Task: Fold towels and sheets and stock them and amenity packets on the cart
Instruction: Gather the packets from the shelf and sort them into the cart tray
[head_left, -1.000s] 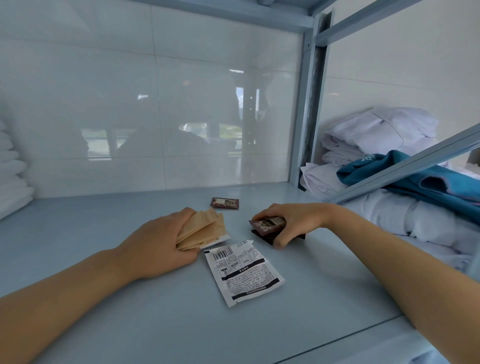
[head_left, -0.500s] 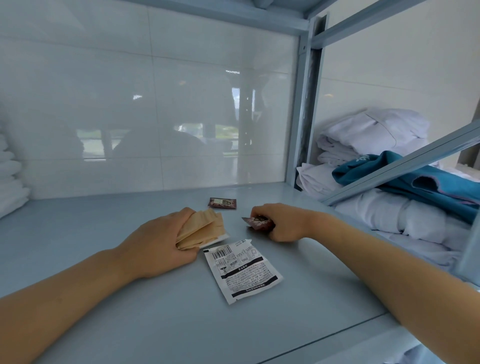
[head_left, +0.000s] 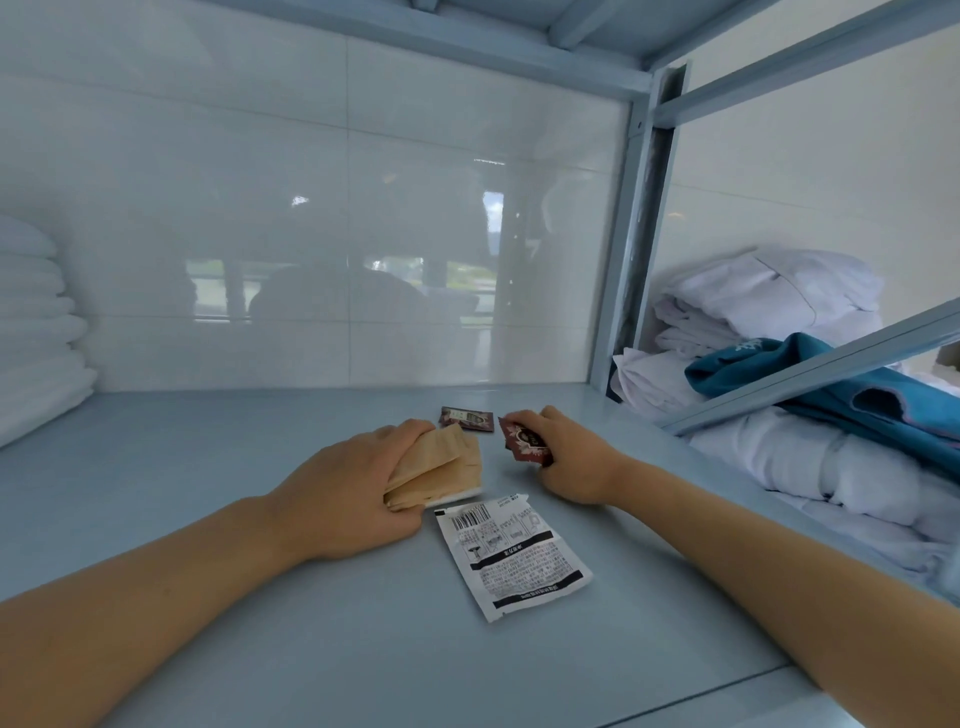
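Note:
My left hand (head_left: 345, 493) rests on the pale blue cart shelf (head_left: 218, 519) and grips a small stack of tan paper packets (head_left: 441, 465). Just to the right, my right hand (head_left: 566, 457) holds dark red sachets (head_left: 524, 441) upright off the shelf. Another dark red sachet (head_left: 466, 417) lies flat behind them, near the back wall. A white packet with a barcode and black stripes (head_left: 511, 556) lies flat in front of both hands.
Folded white towels (head_left: 36, 332) are stacked at the shelf's left end. Beyond the blue frame post (head_left: 634, 249) on the right, white linens (head_left: 779, 301) and a teal cloth (head_left: 831, 384) are piled. A white tiled wall closes the back.
My right hand lifted the dark red sachets off the shelf and drew them left and back toward the tan packets. My left hand stayed in place.

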